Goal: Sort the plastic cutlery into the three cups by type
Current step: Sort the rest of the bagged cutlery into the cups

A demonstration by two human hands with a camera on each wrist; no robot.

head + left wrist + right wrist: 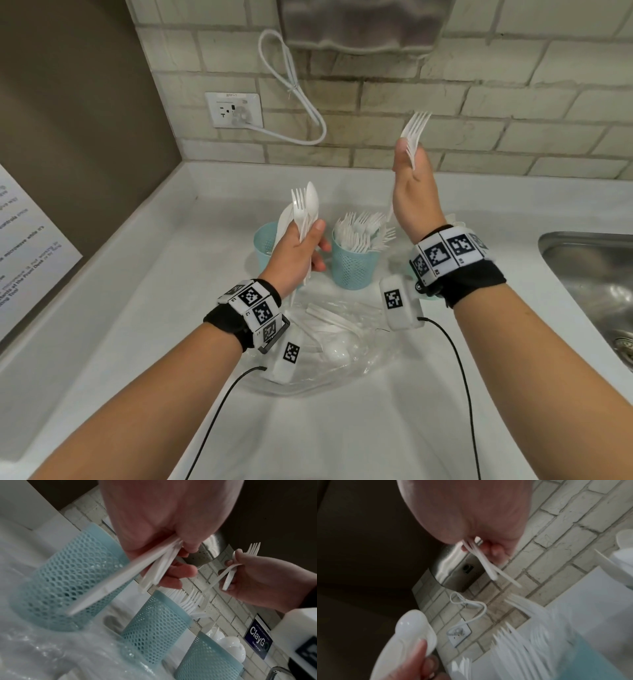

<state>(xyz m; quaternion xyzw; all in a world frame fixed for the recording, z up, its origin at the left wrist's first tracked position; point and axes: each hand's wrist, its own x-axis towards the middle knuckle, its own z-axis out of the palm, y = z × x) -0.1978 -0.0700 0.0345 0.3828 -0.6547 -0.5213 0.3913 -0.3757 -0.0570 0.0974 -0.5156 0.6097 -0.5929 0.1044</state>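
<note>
My left hand (pixel 298 250) grips a mixed bunch of white cutlery (pixel 305 212), a fork, a spoon and a knife among it, upright above the left blue mesh cup (pixel 265 240). My right hand (pixel 411 181) is raised above the cups and pinches a few white forks (pixel 414 133), tines up. The middle cup (pixel 354 263) holds several forks. A third cup (pixel 202 660) with spoons shows in the left wrist view; my right wrist hides most of it from the head camera. More white cutlery (pixel 335 325) lies on a clear plastic bag (pixel 329 366) in front of the cups.
A steel sink (pixel 596 284) lies at the right of the white counter (pixel 342 428). The brick wall behind carries a socket (pixel 234 109) with a looped white cable (pixel 294 89) and a steel dispenser (pixel 359 24). A panel with a printed notice (pixel 30 246) stands on the left.
</note>
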